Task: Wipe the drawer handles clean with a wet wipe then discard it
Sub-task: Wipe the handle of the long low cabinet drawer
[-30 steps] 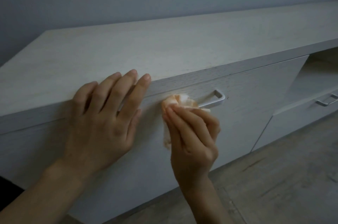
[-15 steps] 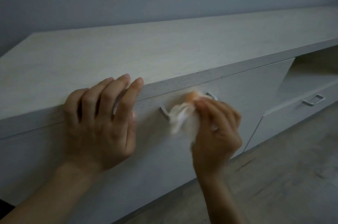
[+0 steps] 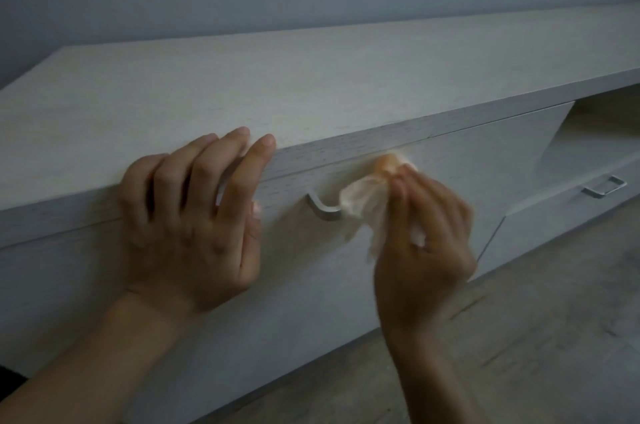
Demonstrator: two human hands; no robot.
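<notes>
The person is in the middle of wiping the first drawer handle [image 3: 323, 210]. The right hand [image 3: 424, 236] is clamped on a crumpled wet wipe [image 3: 363, 196] and presses it around the right part of this handle, so only the left end of the metal bar shows, at about 9 o'clock from the wipe. The left hand [image 3: 194, 215] holds nothing; its fingers [image 3: 235, 160] are spread apart and rest over the front edge of the bench [image 3: 346, 84], with the palm flat against the drawer front [image 3: 311, 267], I think to steady the body.

A second handle [image 3: 604, 186] sits on the lower drawer far away at 3 o'clock, untouched by either hand. In my judgement the task is not yet half done: the next move calls for finishing the strokes here, then carrying the wipe over to that second handle, and only after this throwing it away. No bin is visible.

Compared with one second ago, the wipe has travelled along the bar from its left end to its right end; then the right end was bare, now the left end is. Half a second ago the hand was already near this place. The left hand has stayed on the edge.
</notes>
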